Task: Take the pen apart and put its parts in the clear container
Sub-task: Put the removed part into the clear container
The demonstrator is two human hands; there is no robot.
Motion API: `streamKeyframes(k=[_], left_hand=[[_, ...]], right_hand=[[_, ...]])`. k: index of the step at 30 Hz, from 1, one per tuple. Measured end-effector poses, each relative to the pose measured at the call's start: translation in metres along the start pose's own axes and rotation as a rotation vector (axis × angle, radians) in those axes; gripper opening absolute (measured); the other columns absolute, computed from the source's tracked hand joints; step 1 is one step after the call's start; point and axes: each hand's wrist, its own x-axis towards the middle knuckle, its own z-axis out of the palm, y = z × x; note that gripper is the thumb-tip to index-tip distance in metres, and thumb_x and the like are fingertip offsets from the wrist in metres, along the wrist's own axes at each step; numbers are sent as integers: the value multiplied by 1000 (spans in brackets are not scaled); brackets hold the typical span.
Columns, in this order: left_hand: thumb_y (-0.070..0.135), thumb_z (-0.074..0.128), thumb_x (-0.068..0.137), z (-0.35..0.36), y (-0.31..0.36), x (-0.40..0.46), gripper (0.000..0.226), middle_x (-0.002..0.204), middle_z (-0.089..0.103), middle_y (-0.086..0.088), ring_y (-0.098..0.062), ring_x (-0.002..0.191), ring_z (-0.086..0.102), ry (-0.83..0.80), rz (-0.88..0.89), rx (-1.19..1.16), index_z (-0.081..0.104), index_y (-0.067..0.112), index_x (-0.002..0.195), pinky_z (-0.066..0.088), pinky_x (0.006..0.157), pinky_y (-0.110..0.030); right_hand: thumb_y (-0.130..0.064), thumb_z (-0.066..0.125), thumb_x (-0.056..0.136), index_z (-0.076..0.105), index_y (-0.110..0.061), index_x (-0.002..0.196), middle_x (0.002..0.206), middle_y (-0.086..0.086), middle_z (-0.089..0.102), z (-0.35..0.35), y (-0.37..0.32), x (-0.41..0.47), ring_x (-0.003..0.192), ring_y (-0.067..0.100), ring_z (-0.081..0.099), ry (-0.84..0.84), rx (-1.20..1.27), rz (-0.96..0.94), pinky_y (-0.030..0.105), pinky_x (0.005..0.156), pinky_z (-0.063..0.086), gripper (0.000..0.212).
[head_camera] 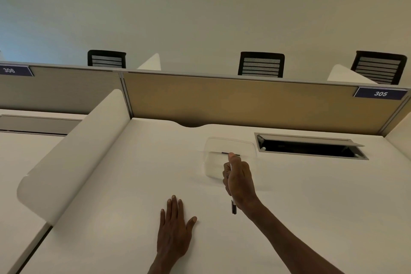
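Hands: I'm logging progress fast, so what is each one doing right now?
Left hand: open, flat on the desk, holding nothing.
Right hand: closed around the pen, beside the clear container.

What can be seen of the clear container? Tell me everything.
The clear container is a shallow, rounded-corner tray of see-through plastic, by its look, sitting flat and open on the white desk, left of the cable hatch. A thin dark rod-like part lies across it. The right hand, gripping a pen piece, overlaps its near right corner; contact is unclear.
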Motion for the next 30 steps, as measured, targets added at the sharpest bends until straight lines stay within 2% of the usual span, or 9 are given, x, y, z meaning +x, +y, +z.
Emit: streamKeyframes(k=[6,9,13,16,20,30], left_hand=[[60,19,98,0,-1,-1,80,158,-25,-2,-14,145,-25,11,3,-22,-14,10,150,-13,120,-34],[60,19,97,-1,0,-1,80,158,-25,-2,-14,145,-25,18,4,-17,-13,10,151,-13,119,-33],[60,19,97,-2,1,-2,80,158,-25,-2,-14,144,-26,32,11,-24,-12,9,151,-23,114,-28],[61,19,97,-1,0,-1,81,158,-25,-3,-15,145,-24,18,4,-18,-11,10,152,-13,120,-34],[61,19,97,1,-1,-1,81,158,-24,-2,-15,146,-23,18,-3,-22,-10,10,152,-12,120,-35],[61,19,97,2,-1,-1,81,158,-23,-3,-15,145,-23,34,9,-17,-9,9,152,-11,120,-35]], right_hand=[[-27,29,104,20,-26,47,44,-9,18,3,3,-2,38,6,12,11,-36,1,17,38,14,58],[-41,31,103,19,-25,48,46,-9,16,2,2,-2,40,8,11,-9,-50,14,18,38,14,58],[-58,30,96,19,-23,45,42,-10,17,5,0,-3,42,9,14,-25,-219,-101,20,41,15,63],[-59,28,90,19,-20,48,42,-6,20,9,4,-4,43,9,17,8,-313,-194,24,44,17,59],[-56,28,90,19,-21,47,42,-5,19,10,10,-4,43,9,17,17,-344,-245,28,46,16,55],[-52,28,91,21,-27,43,37,-4,22,10,15,-7,38,11,20,40,-402,-342,19,43,15,55]])
